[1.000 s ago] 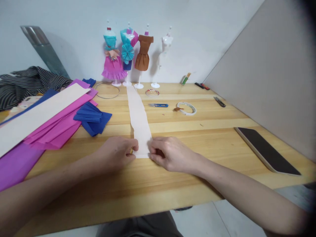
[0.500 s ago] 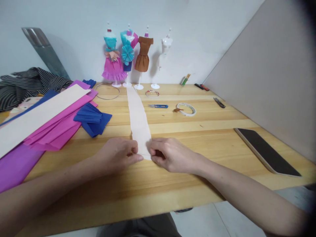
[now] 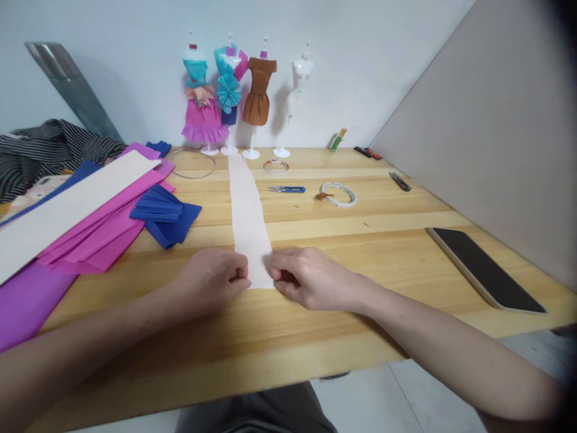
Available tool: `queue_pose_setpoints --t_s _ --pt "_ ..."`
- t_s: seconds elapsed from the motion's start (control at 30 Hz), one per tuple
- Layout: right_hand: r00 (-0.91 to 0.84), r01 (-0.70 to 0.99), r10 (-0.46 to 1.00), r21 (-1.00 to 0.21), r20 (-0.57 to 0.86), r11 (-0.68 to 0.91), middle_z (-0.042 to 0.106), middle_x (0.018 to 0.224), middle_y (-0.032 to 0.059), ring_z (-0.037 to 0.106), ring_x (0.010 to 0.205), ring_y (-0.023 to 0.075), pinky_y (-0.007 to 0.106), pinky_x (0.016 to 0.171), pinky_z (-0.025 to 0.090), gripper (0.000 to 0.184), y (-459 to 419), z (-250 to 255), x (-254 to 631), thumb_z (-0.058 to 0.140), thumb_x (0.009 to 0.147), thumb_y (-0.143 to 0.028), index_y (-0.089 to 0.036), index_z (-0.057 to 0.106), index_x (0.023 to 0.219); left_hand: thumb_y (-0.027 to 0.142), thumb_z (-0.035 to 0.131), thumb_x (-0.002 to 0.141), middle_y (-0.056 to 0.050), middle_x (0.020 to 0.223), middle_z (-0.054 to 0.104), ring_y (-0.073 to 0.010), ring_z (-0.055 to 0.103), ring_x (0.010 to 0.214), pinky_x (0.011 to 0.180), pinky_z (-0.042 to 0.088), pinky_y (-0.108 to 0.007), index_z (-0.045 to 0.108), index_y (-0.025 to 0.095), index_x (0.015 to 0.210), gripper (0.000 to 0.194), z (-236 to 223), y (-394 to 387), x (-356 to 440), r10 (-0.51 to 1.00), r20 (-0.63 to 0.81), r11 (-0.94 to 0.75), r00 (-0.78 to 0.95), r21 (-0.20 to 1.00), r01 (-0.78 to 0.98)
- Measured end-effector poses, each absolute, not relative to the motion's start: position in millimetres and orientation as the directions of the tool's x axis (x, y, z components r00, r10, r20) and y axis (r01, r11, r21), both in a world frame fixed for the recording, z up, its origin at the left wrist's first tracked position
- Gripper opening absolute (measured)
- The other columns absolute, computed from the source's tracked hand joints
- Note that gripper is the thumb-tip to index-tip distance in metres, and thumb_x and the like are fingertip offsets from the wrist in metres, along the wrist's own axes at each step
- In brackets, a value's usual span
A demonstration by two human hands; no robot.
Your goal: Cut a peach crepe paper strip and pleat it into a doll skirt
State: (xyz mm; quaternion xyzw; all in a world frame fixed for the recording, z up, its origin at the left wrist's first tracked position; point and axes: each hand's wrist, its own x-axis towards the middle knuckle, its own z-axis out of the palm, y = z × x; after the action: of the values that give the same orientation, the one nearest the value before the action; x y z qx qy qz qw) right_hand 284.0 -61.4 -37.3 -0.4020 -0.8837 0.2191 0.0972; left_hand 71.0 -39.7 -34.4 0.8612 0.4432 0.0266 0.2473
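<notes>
Left grip (image 3: 211, 275) and right grip (image 3: 311, 276) pinched your pale strip (image 3: 250, 219) near its close end, so lopsided tugging could've ripped it.

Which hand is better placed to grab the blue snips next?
Probably the right hand: the snips lie on its side of the held strip. The left hand is across the strip; both hands pinch its near end.

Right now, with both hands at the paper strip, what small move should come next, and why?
Probably make a small fold across the near end of the strip: the left grip and right grip sit at its two corners, and the rest stretches away along the table.
</notes>
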Motion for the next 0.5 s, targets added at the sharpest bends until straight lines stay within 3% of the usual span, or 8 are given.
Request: queue_pose_setpoints --t_s 0.3,0.5 --pt "-0.658 0.679 0.752 -0.464 -0.042 0.569 0.055 0.07 -0.001 0.044 0.06 0.0102 0.025 0.055 0.024 0.01 -60.0 -37.7 285.5 0.05 0.074 -0.01 -0.019 0.047 0.075 0.021 0.049 0.069 0.004 0.056 0.05 -0.0095 0.04 0.053 0.053 0.025 -0.024 0.051 0.018 0.062 0.008 -37.6 -33.0 67.1 0.73 -0.198 -0.506 0.655 0.487 0.712" --pt "-0.65 0.681 0.759 -0.477 -0.042 0.556 0.053 0.067 -0.0025 0.042 0.058 0.009 0.024 0.055 0.024 0.009 -58.4 -38.2 286.6 0.052 0.075 -0.011 -0.019 0.049 0.076 0.02 0.05 0.065 0.006 0.057 0.049 -0.0094 0.043 0.054 0.051 0.027 -0.024 0.052 0.019 0.064 0.002 -34.6 -25.3 63.3 0.685 -0.301 -0.444 0.663 0.549 0.708"
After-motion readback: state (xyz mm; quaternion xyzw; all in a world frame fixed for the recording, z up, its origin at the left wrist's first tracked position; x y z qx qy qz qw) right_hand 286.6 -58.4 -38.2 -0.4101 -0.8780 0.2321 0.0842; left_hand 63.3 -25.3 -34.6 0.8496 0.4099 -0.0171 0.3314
